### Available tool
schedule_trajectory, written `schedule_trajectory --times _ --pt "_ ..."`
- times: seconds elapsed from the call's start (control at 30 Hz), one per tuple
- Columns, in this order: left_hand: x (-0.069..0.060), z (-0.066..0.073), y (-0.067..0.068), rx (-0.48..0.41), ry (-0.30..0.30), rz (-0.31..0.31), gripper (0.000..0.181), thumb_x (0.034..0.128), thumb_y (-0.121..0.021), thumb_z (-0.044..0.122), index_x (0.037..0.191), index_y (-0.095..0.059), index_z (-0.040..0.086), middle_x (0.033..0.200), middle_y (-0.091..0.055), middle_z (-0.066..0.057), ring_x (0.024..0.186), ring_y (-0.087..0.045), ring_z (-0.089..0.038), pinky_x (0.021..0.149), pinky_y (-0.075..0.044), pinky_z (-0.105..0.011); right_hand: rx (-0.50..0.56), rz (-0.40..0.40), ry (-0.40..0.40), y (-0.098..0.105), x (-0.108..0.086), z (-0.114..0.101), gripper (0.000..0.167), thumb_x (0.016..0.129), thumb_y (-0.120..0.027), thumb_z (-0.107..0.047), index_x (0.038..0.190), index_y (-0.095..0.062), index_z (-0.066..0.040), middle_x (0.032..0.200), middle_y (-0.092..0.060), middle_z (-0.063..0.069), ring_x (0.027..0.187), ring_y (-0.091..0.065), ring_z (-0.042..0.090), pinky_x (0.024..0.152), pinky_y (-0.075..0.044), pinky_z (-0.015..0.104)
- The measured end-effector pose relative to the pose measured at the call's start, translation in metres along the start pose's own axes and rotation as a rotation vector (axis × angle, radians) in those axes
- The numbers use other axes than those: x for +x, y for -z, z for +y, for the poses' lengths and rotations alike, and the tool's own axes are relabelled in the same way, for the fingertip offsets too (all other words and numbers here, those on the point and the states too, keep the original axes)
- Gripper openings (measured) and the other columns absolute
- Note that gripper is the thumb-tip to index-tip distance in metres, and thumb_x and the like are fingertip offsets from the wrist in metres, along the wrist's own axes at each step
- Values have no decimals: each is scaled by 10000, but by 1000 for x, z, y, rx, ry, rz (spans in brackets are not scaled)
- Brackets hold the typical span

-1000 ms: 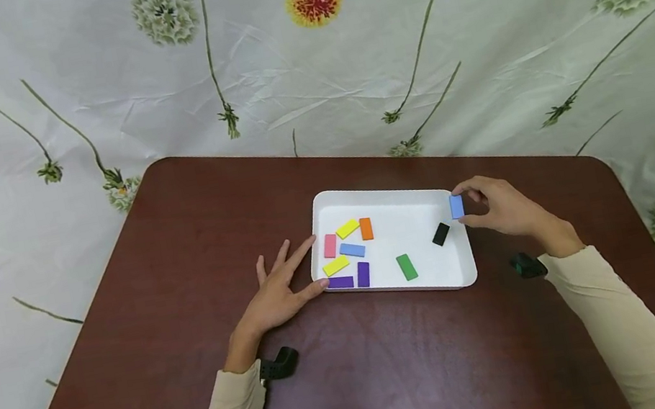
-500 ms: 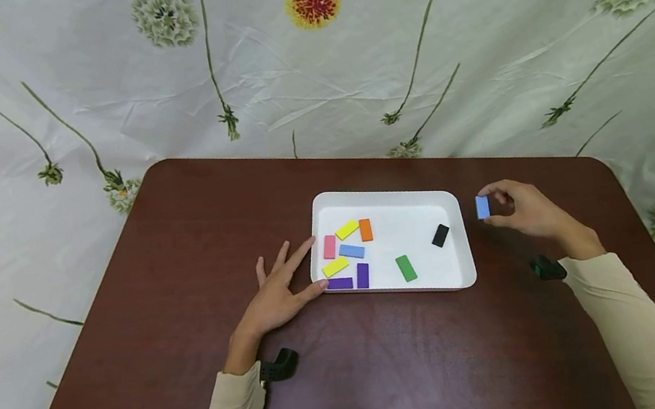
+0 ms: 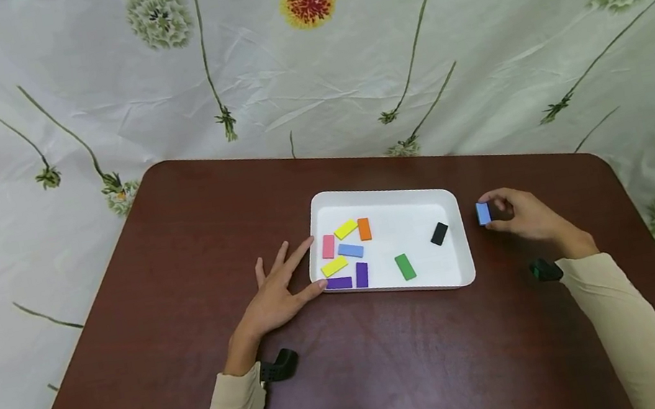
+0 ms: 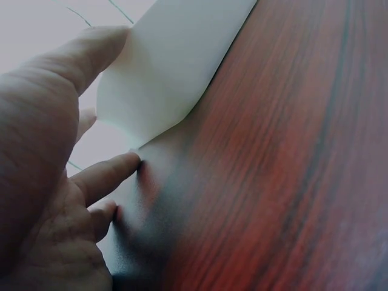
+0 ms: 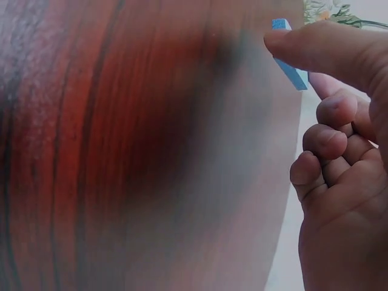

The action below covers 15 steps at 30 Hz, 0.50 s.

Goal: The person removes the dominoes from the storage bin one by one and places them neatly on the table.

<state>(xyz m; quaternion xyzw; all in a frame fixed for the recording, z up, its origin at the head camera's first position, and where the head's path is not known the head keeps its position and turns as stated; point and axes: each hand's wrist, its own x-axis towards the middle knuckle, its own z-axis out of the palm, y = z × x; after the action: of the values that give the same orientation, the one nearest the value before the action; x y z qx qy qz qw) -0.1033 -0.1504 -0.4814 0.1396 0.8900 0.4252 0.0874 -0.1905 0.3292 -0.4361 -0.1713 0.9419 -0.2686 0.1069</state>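
Between the thumb and a finger of my right hand is a blue block, pinched just right of the white tray. The right wrist view also shows this small blue block at the thumb tip, the other fingers curled in. My left hand is spread at the tray's left end, thumb and index finger touching its rim. In the left wrist view the tray's white wall stands by the fingertips. Inside the tray lie a black block, a green block and an orange block.
More blocks lie at the tray's left: a pink block, a blue block, two yellow ones and two purple ones. The dark red-brown table reaches back to a flower-printed cloth.
My right hand has carried the blue block from over the tray's right rim to the right, outside the tray, then slightly nearer me. The left hand has stayed at the rim.
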Motion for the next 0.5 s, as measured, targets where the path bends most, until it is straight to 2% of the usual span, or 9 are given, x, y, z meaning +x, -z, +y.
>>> schedule_trajectory --times 0.2,0.5 --pt "2 2 1 2 10 -10 819 914 -705 454 1593 -260 346 1619 -346 -76 1565 -63 -323 1157 170 -626 48 5 -1 -2 4 7 357 899 -738 -62 1221 -608 19 869 -413 50 728 -368 116 653 -313 283" --pt "0 2 0 1 -4 2 818 913 -707 440 1594 -271 316 1620 -337 -109 1558 -73 -366 1145 156 -662 127 -18 -21 -10 9 15 373 907 -718 -28 1242 -584 64 854 -404 56 694 -362 101 624 -321 269"
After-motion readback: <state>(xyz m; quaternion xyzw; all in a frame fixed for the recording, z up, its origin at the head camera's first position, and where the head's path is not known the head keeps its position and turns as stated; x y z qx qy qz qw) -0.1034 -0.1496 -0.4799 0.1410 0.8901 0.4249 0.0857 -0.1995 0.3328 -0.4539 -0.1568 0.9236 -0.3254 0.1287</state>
